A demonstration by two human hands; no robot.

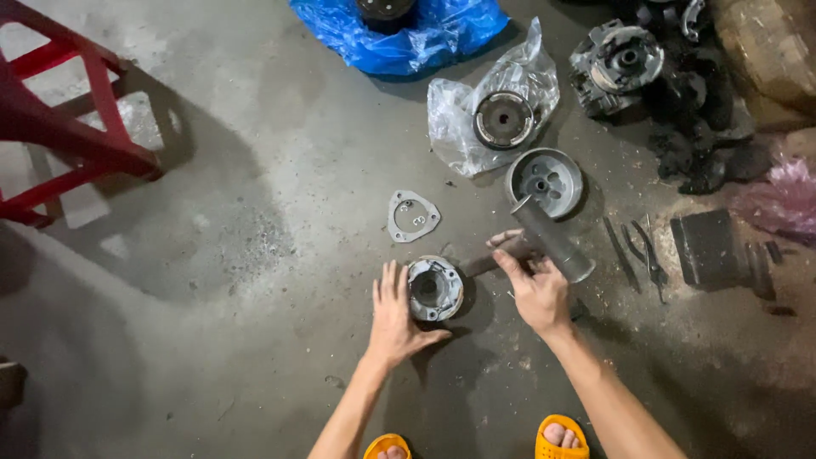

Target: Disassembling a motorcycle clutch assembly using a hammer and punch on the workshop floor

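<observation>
Clutch hub [434,289] sits apart on floor, I judge stripping midway: left hand [393,316] flat, open beside it; right hand [537,289] grips metal tube [551,240] just right of hub.

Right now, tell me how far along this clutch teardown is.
Looks done: a triangular gasket plate and a bell-shaped drum lie apart on the concrete floor. In hand: the left hand rests beside the round clutch assembly, while the right hand grips a dark metal tube. Left: that assembly looks unopened.
</observation>
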